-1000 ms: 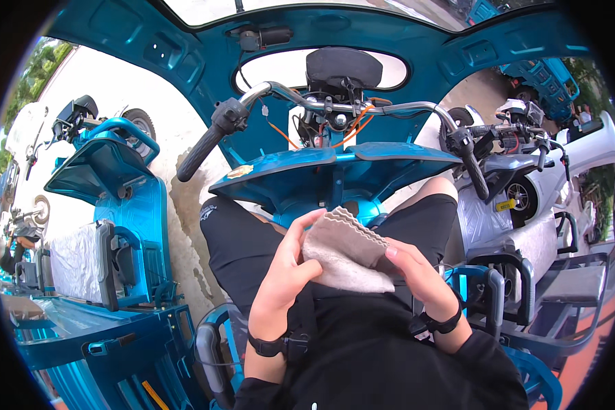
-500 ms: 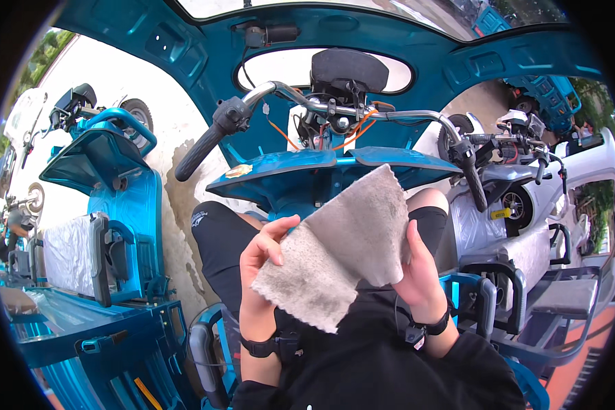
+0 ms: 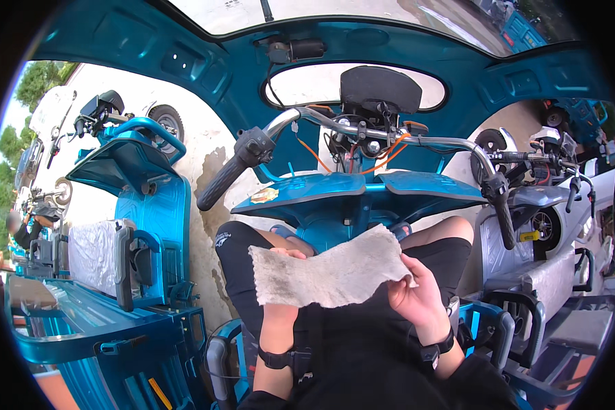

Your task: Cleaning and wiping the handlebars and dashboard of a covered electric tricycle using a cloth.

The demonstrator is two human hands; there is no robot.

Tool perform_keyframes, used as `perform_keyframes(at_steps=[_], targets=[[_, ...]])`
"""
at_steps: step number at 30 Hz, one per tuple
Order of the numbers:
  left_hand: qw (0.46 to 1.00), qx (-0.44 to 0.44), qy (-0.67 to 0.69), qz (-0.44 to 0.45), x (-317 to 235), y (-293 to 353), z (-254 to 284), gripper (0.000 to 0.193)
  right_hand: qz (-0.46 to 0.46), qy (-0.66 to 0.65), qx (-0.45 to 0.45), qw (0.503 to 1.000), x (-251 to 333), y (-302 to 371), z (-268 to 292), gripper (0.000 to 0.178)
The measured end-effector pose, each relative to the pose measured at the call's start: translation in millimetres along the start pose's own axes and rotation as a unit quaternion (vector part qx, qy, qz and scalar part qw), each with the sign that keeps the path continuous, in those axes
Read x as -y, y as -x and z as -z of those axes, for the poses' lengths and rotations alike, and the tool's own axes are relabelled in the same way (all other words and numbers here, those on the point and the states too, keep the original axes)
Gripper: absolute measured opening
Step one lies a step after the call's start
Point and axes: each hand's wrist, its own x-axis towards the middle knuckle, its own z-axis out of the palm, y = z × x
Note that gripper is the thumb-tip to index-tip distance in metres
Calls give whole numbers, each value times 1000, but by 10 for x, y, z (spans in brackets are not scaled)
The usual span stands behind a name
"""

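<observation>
A grey, stained cleaning cloth (image 3: 328,270) with a scalloped edge is stretched out above my lap. My left hand (image 3: 285,254) grips its left end from behind, and the cloth covers most of that palm. On the right side, my right hand (image 3: 414,292) pinches the other end between thumb and fingers. The cloth sags slightly between the two hands. Beyond it stand the black-gripped handlebars (image 3: 362,130) of a blue three-wheeler, above its blue front panel (image 3: 307,191). Neither hand touches them.
A blue open three-wheeler (image 3: 150,225) with a plastic-wrapped seat (image 3: 99,254) stands to the left. Another vehicle with a wrapped seat (image 3: 553,277) is on the right. Overhead curves the blue cab frame (image 3: 212,75). A person (image 3: 22,229) is far off at the left edge.
The cloth has gone from tilted and folded to spread nearly level, lower over my lap. My left hand is now mostly behind it. The view has shifted, so the handlebars appear further right and lower.
</observation>
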Motion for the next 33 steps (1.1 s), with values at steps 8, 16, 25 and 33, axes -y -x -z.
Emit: perform_keyframes(at_steps=[8, 16, 25, 33], targets=[[944, -175, -205, -192, -1120, -274, -600, 17, -162, 73, 137, 975, -367, -570, -1014, 26], [400, -155, -784, -449, -1479, -1165, -573, 69, -145, 70, 111, 981, -1090, -1504, -784, 53], [301, -93, -914, -257, -1115, -1348, -708, 51, 419, 748, 210, 470, -1133, -1188, -1195, 30], [421, -25, -888, -182, -1360, -1699, -680, 23, 555, 806, 158, -132, -987, -2024, -1719, 53]])
